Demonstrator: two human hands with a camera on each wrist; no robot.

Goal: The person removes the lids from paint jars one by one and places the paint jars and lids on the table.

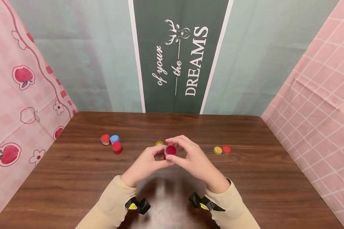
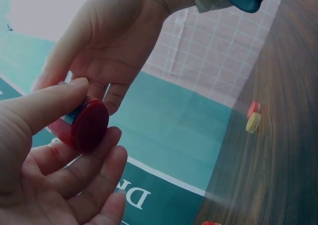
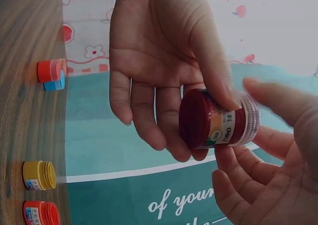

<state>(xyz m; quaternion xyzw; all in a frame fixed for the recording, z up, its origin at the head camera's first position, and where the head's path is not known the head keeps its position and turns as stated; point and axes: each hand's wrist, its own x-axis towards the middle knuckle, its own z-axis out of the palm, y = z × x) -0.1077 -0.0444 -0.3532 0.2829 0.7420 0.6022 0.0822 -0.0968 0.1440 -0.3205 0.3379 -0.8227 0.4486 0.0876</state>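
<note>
Smooth, dark-red cylindrical jar (image 1: 171, 150), centre of frame, above wood-grained surface (image 1: 263, 178).
We note left hand (image 1: 147, 164) fingers pinching it, right hand (image 1: 199, 161) fingers curved narrowly round its end.

Worktop (image 1: 275, 184): dark brown, wood-grained
Behind its far edge: pale green cloth (image 1: 83, 57), dark middle panel (image 1: 166, 95) with deer head (image 1: 185, 33) and sideways lettering (image 1: 196, 60), "DREAMS" largest
Left edge: apple-print pink cloth (image 1: 14, 111)
Right edge: white-gridded pink cloth (image 1: 321, 114)

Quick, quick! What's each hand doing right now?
Left hand: closed, holding the dark red jar.
Right hand: closed too, curled round the same jar's other end.
</note>
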